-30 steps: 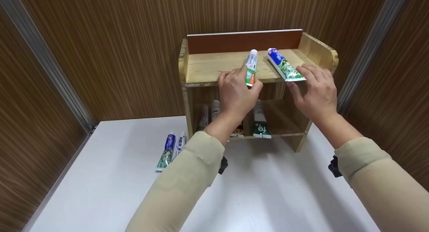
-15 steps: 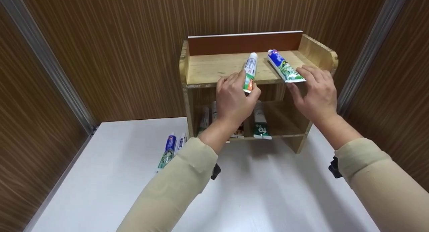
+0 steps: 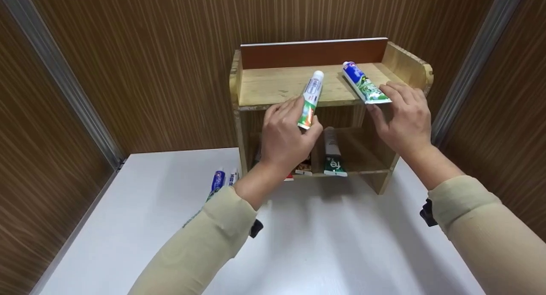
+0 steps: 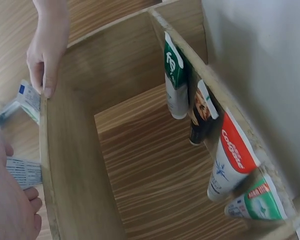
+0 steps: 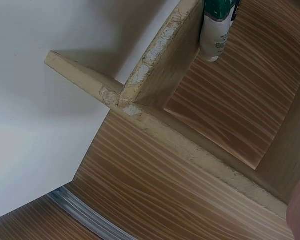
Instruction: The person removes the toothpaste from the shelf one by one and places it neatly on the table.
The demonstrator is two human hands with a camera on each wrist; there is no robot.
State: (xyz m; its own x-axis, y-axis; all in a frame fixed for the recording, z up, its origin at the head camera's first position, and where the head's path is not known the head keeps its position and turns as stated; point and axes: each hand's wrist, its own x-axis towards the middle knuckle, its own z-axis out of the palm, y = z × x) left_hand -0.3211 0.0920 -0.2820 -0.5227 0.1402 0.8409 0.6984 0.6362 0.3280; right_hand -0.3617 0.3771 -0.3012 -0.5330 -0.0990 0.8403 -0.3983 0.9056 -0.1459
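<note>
While the left hand (image 3: 283, 135) grips a white tube (image 3: 312, 92) near the top shelf (image 3: 266, 85), the right hand (image 3: 405, 120) pinches a blue tube (image 3: 360, 79) by its end. The blue tube lies on that shelf.

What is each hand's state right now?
Left hand: holding the white-and-green toothpaste tube.
Right hand: holding the blue-and-green toothpaste tube near its flat end.

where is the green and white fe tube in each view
Head: green and white fe tube on the lower shelf, right of centre.
Left wrist: tube in the upper part, right of centre.
Right wrist: tube cut by the top edge, right of centre.
Shared landmark: wooden rack.
</note>
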